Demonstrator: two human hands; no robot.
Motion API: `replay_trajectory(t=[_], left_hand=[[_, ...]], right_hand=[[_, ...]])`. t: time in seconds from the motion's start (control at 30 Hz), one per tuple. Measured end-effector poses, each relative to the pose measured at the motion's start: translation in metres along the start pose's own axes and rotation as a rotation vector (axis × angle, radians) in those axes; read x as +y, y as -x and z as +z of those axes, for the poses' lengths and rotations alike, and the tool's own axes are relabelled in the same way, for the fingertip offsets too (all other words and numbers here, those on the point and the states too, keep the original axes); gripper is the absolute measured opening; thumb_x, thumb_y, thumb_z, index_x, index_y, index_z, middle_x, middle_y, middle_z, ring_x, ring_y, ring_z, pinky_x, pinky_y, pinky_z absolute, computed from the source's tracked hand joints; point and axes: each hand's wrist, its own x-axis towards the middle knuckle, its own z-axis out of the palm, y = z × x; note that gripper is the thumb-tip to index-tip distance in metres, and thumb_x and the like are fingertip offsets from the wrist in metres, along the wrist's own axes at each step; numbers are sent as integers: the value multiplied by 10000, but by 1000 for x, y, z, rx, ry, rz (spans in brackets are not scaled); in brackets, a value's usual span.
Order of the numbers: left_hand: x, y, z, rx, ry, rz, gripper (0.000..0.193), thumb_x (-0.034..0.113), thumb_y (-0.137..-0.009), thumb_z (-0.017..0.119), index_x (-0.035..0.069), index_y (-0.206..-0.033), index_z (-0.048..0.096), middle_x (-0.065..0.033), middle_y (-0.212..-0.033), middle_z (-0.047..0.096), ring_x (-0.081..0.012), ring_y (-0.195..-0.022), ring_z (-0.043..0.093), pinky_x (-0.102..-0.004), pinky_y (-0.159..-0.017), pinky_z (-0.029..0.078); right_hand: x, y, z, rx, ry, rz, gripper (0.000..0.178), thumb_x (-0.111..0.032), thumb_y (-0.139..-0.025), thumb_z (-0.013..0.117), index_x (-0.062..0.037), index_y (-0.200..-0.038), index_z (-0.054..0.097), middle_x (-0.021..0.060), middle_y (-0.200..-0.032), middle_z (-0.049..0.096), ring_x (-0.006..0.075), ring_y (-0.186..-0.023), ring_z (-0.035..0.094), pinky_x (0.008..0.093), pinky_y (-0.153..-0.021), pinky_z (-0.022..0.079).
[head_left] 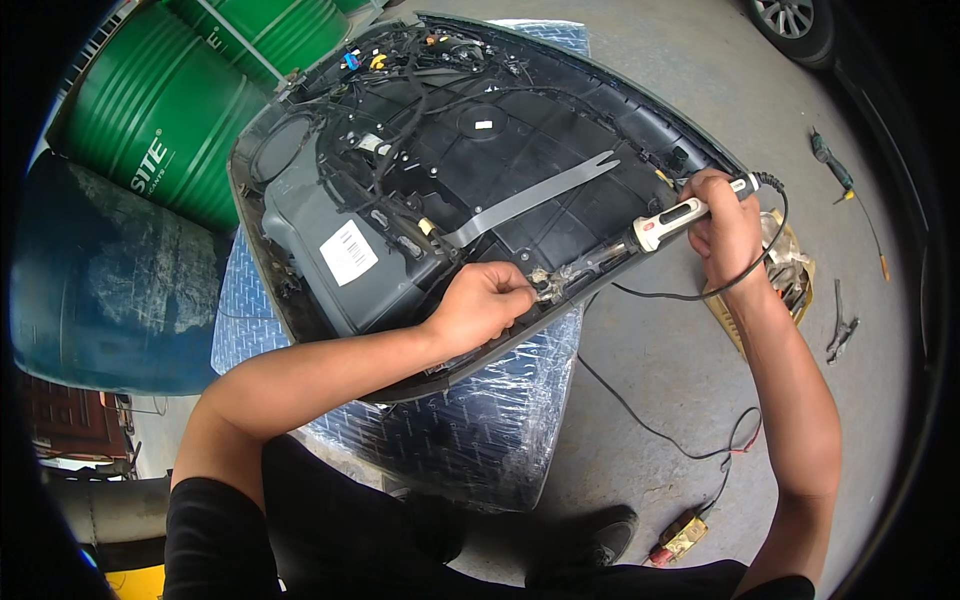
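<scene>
A large dark car trim panel (560, 130) lies with its inner side up, showing wiring and clips. In my right hand (728, 240) is a white-and-black soldering iron (672, 222), gripped by its handle, its tip pointing left and down at the panel's near right edge. My left hand (482, 308) is pinched closed at that edge, beside a rough, whitish lump of residue (548, 284) close to the tip. What its fingertips hold is too small to make out. A flat grey forked pry bar (530, 202) lies across the panel above my left hand.
The panel rests on a plastic-wrapped blue support (480, 430). The iron's black cord (650, 435) runs down to a yellow-and-red plug piece (682, 537) on the floor. Green drums (190, 110) and a blue barrel (110, 280) stand left. A tool box (735, 325), pliers (840, 325) and another corded tool (830, 160) lie right.
</scene>
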Motion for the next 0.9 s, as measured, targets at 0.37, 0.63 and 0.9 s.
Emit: replay_trajectory(t=[0.37,0.63,0.9], left_hand=[[0,-2,1,-14,16,6,113,110,-890,619,18,-824,626,10,-605,549,-37,-476,458,-213,-442,367],[2,-1,1,-7,5,-7,116,110,-890,618,14,-827,631,9,-603,549,-37,-473,455,-213,-441,363],[-1,-3,0,-12,23,-9,132,113,-859,619,-10,-824,654,-15,-625,586,-52,-484,493,-222,-443,394]], right_hand=[[1,1,-2,-5,15,10,253,-209,-851,527,-11,-712,602,-19,-550,437,50,-429,304,238,-398,220],[12,-1,-3,-10,-44,34,237,-199,-838,533,-11,-706,593,-5,-563,460,55,-423,299,237,-390,213],[15,-3,-10,-18,-159,49,208,-183,-831,528,-8,-733,585,36,-650,528,60,-443,310,233,-384,219]])
